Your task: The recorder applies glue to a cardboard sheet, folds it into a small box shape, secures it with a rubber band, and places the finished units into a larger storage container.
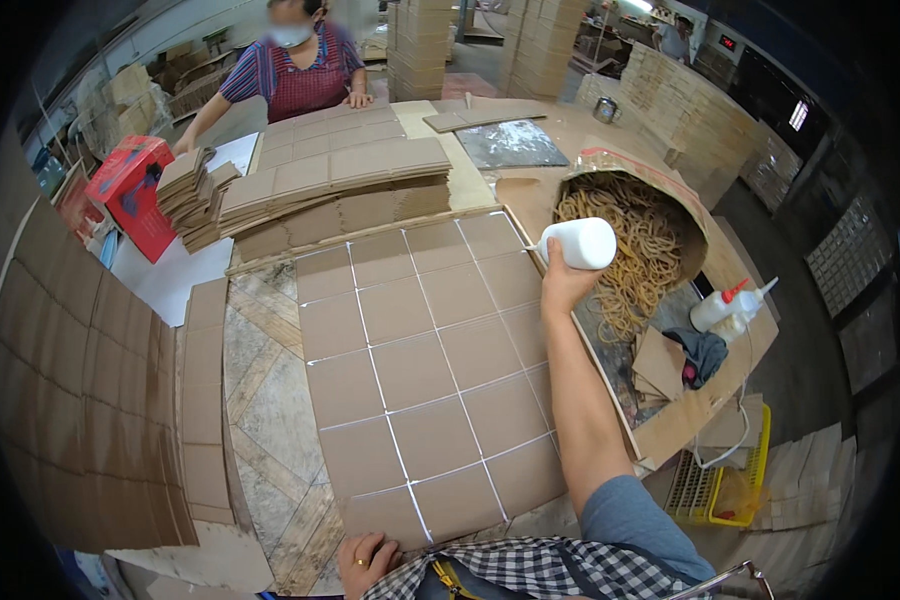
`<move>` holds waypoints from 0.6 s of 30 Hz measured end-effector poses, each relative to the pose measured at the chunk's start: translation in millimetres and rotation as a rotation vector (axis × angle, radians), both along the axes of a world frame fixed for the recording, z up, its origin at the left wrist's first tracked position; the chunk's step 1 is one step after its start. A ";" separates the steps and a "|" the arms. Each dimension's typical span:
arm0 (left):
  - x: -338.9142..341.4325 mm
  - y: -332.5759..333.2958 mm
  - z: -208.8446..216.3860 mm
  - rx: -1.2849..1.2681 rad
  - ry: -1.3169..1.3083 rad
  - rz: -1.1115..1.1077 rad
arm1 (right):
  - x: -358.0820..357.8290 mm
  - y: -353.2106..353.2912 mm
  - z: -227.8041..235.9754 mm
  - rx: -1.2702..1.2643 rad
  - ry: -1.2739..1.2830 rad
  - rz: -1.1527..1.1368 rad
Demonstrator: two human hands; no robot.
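Note:
A white squeeze bottle (588, 243) is tilted on its side in my right hand (564, 285), its narrow tip pointing left over the cardboard's far right edge. My right arm reaches along the right side of the board. Below it lies a large brown cardboard sheet (410, 375), marked into a grid by white lines that look like wet glue. My left hand (367, 562), with a ring on one finger, rests at the sheet's near left corner. Its fingers are slightly bent and lie against the cardboard edge, holding nothing that I can see.
Cardboard stacks stand beyond the sheet (335, 185) and at left (80, 390). A sack of tan rubber bands (630, 235) lies at right, near white bottles (715, 310) and a dark cloth (705, 355). A yellow basket (727, 490) stands lower right. Across the table, a masked person (305, 80) touches cardboard.

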State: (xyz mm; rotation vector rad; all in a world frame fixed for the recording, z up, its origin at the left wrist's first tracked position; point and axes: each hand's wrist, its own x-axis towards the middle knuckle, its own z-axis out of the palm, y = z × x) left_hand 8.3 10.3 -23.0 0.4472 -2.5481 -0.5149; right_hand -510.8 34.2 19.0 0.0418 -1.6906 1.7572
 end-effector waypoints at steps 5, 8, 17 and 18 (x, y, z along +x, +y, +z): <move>-2.2 5.5 5.8 0.031 0.011 0.016 | 31.9 49.6 -8.9 0.084 0.027 -0.035; -7.6 6.6 15.3 0.089 0.024 -0.004 | 59.8 82.7 -8.2 0.049 0.030 0.032; -8.1 18.7 20.7 0.080 -0.039 0.051 | 146.0 163.2 12.9 0.004 0.017 0.132; -9.0 18.8 20.6 0.088 -0.045 0.052 | 153.1 175.0 13.4 0.008 0.010 0.142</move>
